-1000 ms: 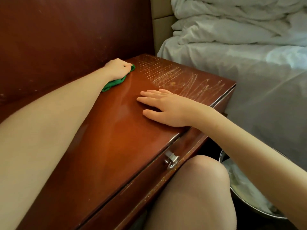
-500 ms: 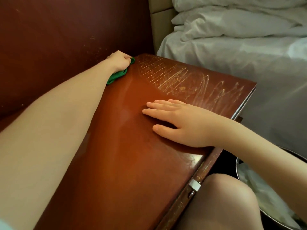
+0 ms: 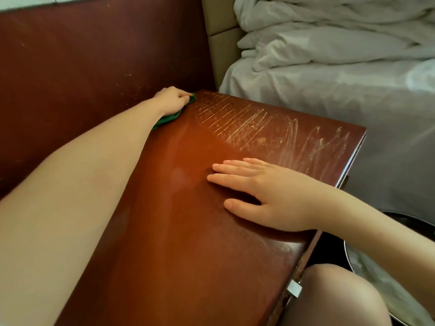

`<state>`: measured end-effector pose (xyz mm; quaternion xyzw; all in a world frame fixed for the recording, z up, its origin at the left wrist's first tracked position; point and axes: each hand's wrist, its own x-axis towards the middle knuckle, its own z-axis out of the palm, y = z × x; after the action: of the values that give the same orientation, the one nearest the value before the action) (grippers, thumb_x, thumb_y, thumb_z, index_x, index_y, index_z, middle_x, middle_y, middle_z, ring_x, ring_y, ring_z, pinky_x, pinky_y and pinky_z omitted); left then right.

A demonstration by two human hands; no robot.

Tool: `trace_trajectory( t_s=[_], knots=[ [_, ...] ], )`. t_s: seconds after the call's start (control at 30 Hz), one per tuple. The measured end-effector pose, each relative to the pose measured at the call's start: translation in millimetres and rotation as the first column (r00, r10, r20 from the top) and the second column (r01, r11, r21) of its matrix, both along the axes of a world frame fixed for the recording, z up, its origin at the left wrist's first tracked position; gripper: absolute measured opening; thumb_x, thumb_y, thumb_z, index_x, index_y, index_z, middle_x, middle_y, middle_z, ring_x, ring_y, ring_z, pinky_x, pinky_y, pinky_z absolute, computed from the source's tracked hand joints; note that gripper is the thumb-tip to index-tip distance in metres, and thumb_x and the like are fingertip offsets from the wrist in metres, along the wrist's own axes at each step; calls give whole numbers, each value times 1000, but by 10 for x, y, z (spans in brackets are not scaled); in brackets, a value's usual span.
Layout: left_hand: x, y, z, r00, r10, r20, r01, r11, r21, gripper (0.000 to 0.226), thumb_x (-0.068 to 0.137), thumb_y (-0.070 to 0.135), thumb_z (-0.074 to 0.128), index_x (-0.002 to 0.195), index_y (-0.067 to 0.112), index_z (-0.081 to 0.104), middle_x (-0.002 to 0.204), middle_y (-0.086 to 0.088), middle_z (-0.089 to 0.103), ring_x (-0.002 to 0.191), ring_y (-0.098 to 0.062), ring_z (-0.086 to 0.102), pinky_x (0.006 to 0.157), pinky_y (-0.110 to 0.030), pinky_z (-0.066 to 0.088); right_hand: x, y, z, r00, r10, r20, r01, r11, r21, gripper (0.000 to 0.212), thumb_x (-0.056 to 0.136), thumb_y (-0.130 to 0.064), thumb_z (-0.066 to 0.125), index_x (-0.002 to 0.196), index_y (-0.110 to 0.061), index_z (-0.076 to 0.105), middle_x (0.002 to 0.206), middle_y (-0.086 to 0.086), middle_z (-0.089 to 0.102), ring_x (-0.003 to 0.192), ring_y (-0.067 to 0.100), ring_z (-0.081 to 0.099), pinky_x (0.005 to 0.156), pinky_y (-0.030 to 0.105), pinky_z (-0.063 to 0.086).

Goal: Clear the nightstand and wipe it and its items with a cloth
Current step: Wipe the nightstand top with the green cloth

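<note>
The reddish-brown wooden nightstand (image 3: 183,231) fills the middle of the view, its top bare of items and heavily scratched toward the far right. My left hand (image 3: 170,100) is closed on a green cloth (image 3: 164,118) and presses it against the top's far back corner, by the wall panel. Most of the cloth is hidden under the hand. My right hand (image 3: 270,194) lies flat, palm down with fingers spread, on the middle of the top and holds nothing.
A dark red wall panel (image 3: 82,67) rises behind the nightstand. A bed with rumpled white sheets (image 3: 329,55) stands on the far right. A round metal bin (image 3: 388,267) with a white liner sits at the lower right beside my knee (image 3: 334,295). A metal drawer handle (image 3: 294,289) sticks out.
The view has shifted, so the nightstand sits lower and more to the right. My left hand has pushed the cloth slightly farther into the back corner. The right hand stays flat in place.
</note>
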<state>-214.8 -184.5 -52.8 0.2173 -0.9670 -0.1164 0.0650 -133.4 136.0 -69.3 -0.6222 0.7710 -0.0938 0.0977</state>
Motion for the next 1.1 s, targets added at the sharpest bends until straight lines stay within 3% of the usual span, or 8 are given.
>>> trace_trajectory(
  t_s=[0.17,0.33,0.5,0.8,0.93,1.0,1.1],
  knots=[
    [150,67,13,997,-78,11,78,996,-31,38,101,32,37,137,26,48,143,-9,45,133,-30,38,110,-36,27,3,-9,-9,1000,-13,-1,13,1000,-13,54,98,-48,28,148,-39,12,156,-18,5,142,-3,-2,111,14,-9],
    [444,252,8,977,-211,28,212,975,-67,38,102,28,37,139,26,46,146,-1,43,136,-22,35,111,-33,24,22,-1,0,1000,-21,-9,21,1000,-12,54,97,-48,28,148,-40,12,156,-19,5,140,-5,-2,108,11,-10],
    [765,474,-15,941,-336,31,338,940,-46,38,101,23,40,138,25,46,145,4,43,136,-15,34,112,-28,23,39,-6,7,999,-30,-13,30,999,-11,53,98,-46,29,148,-38,14,157,-16,7,142,-2,0,112,16,-7],
    [1496,920,-21,864,-498,74,503,860,-82,39,100,21,42,139,27,43,141,18,36,127,7,23,105,-12,13,62,15,-8,998,-41,-37,40,999,-19,52,100,-43,28,149,-34,15,157,-13,8,143,2,1,108,14,-7],
    [1655,974,-44,859,-510,46,512,856,-72,39,99,20,44,137,28,45,135,24,35,126,8,24,97,4,8,60,10,-6,998,-40,-48,39,999,-7,52,100,-43,26,149,-33,14,158,-12,7,143,3,0,112,18,-5],
    [1626,943,-39,869,-495,18,496,868,-39,37,98,19,46,135,27,48,137,20,39,128,6,27,101,-1,12,43,5,-10,999,-39,-35,39,999,-13,52,100,-43,28,149,-33,15,157,-13,9,143,2,1,113,18,-4],
    [1473,800,-32,897,-441,0,441,897,-26,37,99,18,45,135,25,49,142,9,43,132,-2,34,110,-19,21,34,1,-12,999,-38,-5,38,999,-22,52,99,-44,30,148,-35,18,157,-14,11,143,1,3,112,17,-4]
  ],
)
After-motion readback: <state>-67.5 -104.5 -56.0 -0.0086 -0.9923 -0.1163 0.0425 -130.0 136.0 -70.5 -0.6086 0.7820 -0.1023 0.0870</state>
